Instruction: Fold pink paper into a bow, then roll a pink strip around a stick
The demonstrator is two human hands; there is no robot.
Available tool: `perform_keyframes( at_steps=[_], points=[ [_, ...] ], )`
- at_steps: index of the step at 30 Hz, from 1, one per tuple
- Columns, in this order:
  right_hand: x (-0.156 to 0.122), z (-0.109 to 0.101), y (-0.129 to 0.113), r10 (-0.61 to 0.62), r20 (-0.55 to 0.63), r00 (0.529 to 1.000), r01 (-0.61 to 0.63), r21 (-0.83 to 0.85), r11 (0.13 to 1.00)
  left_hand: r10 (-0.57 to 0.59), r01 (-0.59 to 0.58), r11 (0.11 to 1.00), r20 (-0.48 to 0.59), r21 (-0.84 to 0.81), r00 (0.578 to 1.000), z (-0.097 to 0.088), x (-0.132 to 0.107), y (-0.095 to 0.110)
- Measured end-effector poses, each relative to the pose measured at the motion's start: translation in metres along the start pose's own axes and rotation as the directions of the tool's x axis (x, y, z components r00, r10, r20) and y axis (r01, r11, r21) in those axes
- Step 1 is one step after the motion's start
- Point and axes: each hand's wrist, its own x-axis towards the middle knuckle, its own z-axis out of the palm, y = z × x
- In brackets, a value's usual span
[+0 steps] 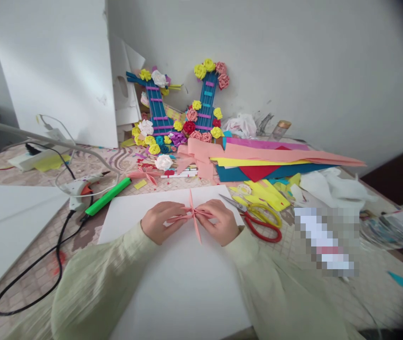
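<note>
At the left of the frame the glue gun [79,189] lay on the table, well apart from the hands. At lower centre the left hand [158,221] was closed in a pinch on the pink paper strips [194,218], which crossed over the white sheet [173,283], and the right hand [220,222] pinched the same crossing from the other side. The folding looked early to me, with the strips gathered at the middle but their ends long, flat and loose. Right of the hands lay the scissors [261,222], and the only container I made out, a capped bottle [279,128] right of centre in the upper half, hid its contents.
</note>
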Motion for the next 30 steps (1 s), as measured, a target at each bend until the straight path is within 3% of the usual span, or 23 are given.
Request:
perform_keyframes(
  at_steps=[4,9,14,20,30],
  points=[
    [-0.0009,0.0006,0.0010,-0.001,0.013,1.000,0.001,-0.001,1.000,-0.095,0.095,0.994,-0.013,0.053,0.995,0.0003,-0.0009,0.0021],
    [-0.0021,0.0030,0.0051,-0.068,0.034,0.997,0.069,-0.024,0.997,0.045,-0.046,0.985,0.009,0.168,0.999,0.0018,0.0002,-0.0007],
    [-0.0015,0.0041,0.0051,-0.098,0.087,0.991,0.106,-0.095,0.990,0.090,-0.093,0.966,0.024,0.242,0.996,0.0044,-0.0010,-0.0022],
    [-0.0017,0.0042,0.0051,-0.063,0.101,0.993,0.073,-0.092,0.993,0.025,-0.030,0.987,0.037,0.158,0.999,0.0033,0.0000,-0.0007],
    [-0.0016,0.0049,0.0059,-0.069,0.061,0.996,0.071,-0.045,0.996,0.126,-0.129,0.982,0.033,0.140,0.991,0.0016,0.0019,-0.0035]
  ],
)
